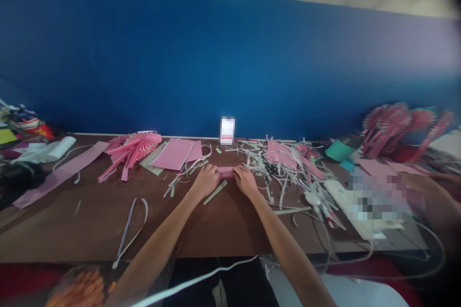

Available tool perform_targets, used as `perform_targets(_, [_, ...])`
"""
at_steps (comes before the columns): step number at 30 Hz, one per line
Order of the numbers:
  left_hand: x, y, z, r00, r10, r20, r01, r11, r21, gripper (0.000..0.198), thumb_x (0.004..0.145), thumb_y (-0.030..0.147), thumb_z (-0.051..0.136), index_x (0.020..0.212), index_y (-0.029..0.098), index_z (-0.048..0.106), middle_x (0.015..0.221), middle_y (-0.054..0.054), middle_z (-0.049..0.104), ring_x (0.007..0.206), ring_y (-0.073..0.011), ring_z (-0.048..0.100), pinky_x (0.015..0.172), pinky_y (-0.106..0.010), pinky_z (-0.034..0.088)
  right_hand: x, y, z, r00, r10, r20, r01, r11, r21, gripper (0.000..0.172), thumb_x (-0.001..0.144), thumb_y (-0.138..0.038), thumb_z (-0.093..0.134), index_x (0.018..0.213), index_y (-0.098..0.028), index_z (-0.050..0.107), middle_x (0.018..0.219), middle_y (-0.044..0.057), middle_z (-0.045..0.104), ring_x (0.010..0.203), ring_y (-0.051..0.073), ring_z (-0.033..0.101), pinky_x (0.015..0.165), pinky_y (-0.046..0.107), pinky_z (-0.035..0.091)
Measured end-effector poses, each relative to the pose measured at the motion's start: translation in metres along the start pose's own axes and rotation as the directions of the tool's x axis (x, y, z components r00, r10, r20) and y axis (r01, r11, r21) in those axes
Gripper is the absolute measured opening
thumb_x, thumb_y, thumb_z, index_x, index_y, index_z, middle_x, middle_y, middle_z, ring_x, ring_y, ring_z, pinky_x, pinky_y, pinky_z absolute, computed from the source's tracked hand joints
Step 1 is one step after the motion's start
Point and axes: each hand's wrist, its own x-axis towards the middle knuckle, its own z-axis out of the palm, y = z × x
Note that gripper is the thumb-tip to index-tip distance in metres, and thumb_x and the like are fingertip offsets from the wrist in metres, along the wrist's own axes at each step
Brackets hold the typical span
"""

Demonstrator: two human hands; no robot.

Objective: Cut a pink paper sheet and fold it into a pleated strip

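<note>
Between my two hands lies a small folded strip of pink paper (226, 171), low over the brown table (223, 225). My left hand (209, 177) has its fingers closed on the strip's left end. At the right end, my right hand (244, 177) grips it the same way. The fingertips are partly hidden. Just below the left hand is a thin pale green paper strip (215, 193). Beyond the hands, a lit phone (227, 130) stands against the blue wall.
Pleated pink paper fans (135, 148) and pink sheets (175, 153) lie left. White paper scraps (284, 165) are heaped right, near a white power strip (349, 208). More pink fans (391, 127) stand far right. Another person's hand (421, 192) reaches in there. A white cable (201, 278) crosses my lap.
</note>
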Motion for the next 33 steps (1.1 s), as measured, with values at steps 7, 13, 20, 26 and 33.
perform_targets(7, [0.0, -0.001, 0.003, 0.998, 0.048, 0.028, -0.051, 0.993, 0.109, 0.017, 0.09, 0.023, 0.048, 0.091, 0.017, 0.064, 0.089, -0.007, 0.054, 0.093, -0.0228, 0.045, 0.08, -0.036, 0.036, -0.001, 0.002, 0.003, 1.0, 0.006, 0.001, -0.005, 0.998, -0.058, 0.017, 0.092, -0.021, 0.044, 0.089, -0.019, 0.061, 0.09, 0.006, 0.058, 0.086, 0.018, 0.052, 0.083, 0.03, 0.038])
perform_targets(13, [-0.001, 0.0, 0.003, 0.998, 0.053, 0.046, -0.059, 0.989, 0.134, 0.019, 0.088, 0.011, 0.044, 0.097, 0.015, 0.06, 0.094, -0.008, 0.053, 0.094, -0.0229, 0.046, 0.078, -0.034, 0.037, -0.001, 0.001, 0.002, 0.996, -0.084, 0.028, 0.087, 0.993, -0.079, 0.016, 0.089, -0.031, 0.054, 0.096, -0.022, 0.065, 0.094, 0.006, 0.059, 0.092, 0.02, 0.05, 0.085, 0.033, 0.037])
perform_targets(20, [0.0, 0.004, 0.003, 0.999, 0.002, 0.035, -0.006, 0.992, 0.125, 0.018, 0.089, 0.015, 0.041, 0.099, 0.014, 0.056, 0.096, -0.009, 0.053, 0.094, -0.0237, 0.047, 0.082, -0.037, 0.036, 0.004, -0.009, -0.002, 0.992, -0.109, 0.057, 0.118, 0.974, -0.192, 0.015, 0.092, -0.02, 0.047, 0.092, -0.021, 0.063, 0.091, 0.005, 0.06, 0.092, 0.02, 0.047, 0.082, 0.032, 0.034])
perform_targets(26, [0.002, 0.005, 0.004, 1.0, -0.006, 0.031, 0.003, 0.994, 0.106, 0.018, 0.091, 0.016, 0.04, 0.103, 0.015, 0.054, 0.097, -0.007, 0.055, 0.092, -0.0221, 0.049, 0.081, -0.034, 0.037, 0.005, -0.018, -0.007, 0.984, -0.17, 0.048, 0.177, 0.953, -0.246, 0.011, 0.091, -0.018, 0.049, 0.093, -0.02, 0.06, 0.095, 0.006, 0.06, 0.1, 0.021, 0.045, 0.084, 0.033, 0.031])
perform_targets(33, [0.002, 0.005, 0.003, 0.998, 0.056, 0.032, -0.06, 0.988, 0.14, 0.016, 0.091, 0.014, 0.042, 0.093, 0.015, 0.058, 0.09, -0.006, 0.058, 0.09, -0.0216, 0.051, 0.082, -0.035, 0.037, 0.004, -0.023, -0.003, 0.968, -0.231, 0.099, 0.249, 0.934, -0.254, 0.013, 0.091, -0.02, 0.048, 0.086, -0.018, 0.059, 0.082, 0.006, 0.062, 0.086, 0.019, 0.05, 0.078, 0.032, 0.03])
